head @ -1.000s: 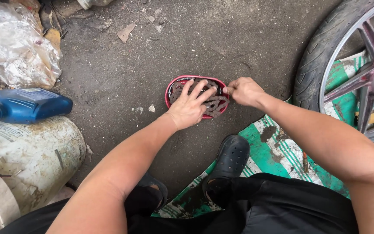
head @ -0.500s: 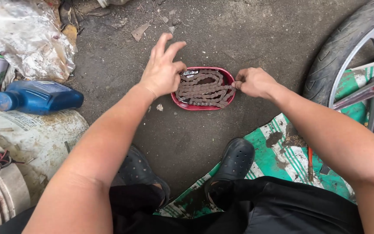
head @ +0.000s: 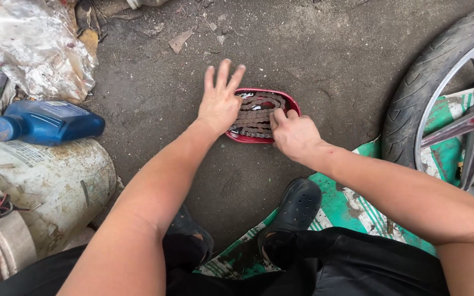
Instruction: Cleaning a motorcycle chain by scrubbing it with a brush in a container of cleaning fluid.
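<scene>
A red oval tray [head: 289,100] lies on the dirty ground with a rusty, greasy chain [head: 256,116] coiled inside it. My left hand [head: 220,101] is flat with its fingers spread, and its palm covers the tray's left rim. My right hand [head: 294,134] comes in from the near right. Its fingers are curled down onto the chain at the tray's right side, and its palm hides the near right rim.
A blue oil bottle [head: 48,121] lies at the left on a dirty white drum [head: 45,186], beside crumpled plastic sheeting [head: 34,46]. A motorcycle wheel [head: 445,104] stands at the right. My black shoes [head: 294,211] rest on a green patterned mat [head: 352,214].
My left hand has slid off the chain to the tray's left rim, fingers spread. My right hand has moved from the tray's right edge onto the chain.
</scene>
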